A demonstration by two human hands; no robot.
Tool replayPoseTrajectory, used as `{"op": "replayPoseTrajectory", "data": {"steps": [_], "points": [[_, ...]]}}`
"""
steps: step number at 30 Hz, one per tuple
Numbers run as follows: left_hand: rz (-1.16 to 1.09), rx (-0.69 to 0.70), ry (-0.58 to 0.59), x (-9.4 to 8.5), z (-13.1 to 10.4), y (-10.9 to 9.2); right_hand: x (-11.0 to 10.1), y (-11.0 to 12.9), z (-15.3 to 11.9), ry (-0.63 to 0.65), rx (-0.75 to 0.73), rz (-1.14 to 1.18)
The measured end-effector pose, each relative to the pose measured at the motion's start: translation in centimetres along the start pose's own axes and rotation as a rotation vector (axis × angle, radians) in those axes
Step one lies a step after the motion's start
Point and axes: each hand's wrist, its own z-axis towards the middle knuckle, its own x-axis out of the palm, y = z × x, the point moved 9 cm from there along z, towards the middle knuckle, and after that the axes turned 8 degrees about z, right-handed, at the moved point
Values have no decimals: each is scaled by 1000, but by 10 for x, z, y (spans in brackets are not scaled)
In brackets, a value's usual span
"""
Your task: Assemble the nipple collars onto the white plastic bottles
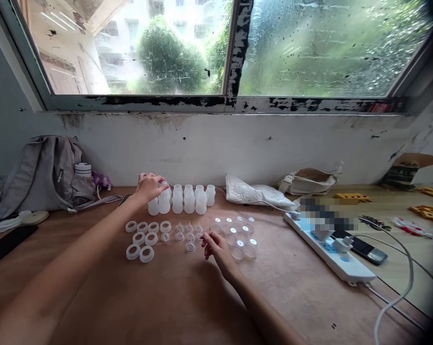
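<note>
Here, left hand [150, 186] bent over white bottles [189, 201], grip unclear, right hand [216, 248] loosely open, fingers curled beside clear teats [190, 247]

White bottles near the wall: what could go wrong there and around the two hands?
The bottles stand packed close together, so the left hand, at the left end of the group, might tip a neighbour.

The right hand is right beside the small clear nipples and the clear caps; a sideways brush could scatter them.

The left forearm passes close to the rings and may nudge one.
</note>
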Motion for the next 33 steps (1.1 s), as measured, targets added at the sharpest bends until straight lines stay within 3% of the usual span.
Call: {"op": "replayPoseTrajectory", "data": {"steps": [6,18,25,28,31,33], "points": [[38,-15,47,28,5,8,-1,0,1,0,-10,-21],[61,-32,73,49,6,11,-2,1,2,-8,-13,-26],[73,-75,96,46,2,13,-1,0,2,-1,-14,-41],[68,-58,23,33,1,7,-2,-2,3,3,-14,-54],[18,44,-83,13,-11,-9,-2,-5,5,6,-15,-73],[-45,179,-23,12,-29,-28,-2,-6,5,12,-19,-92]]}}
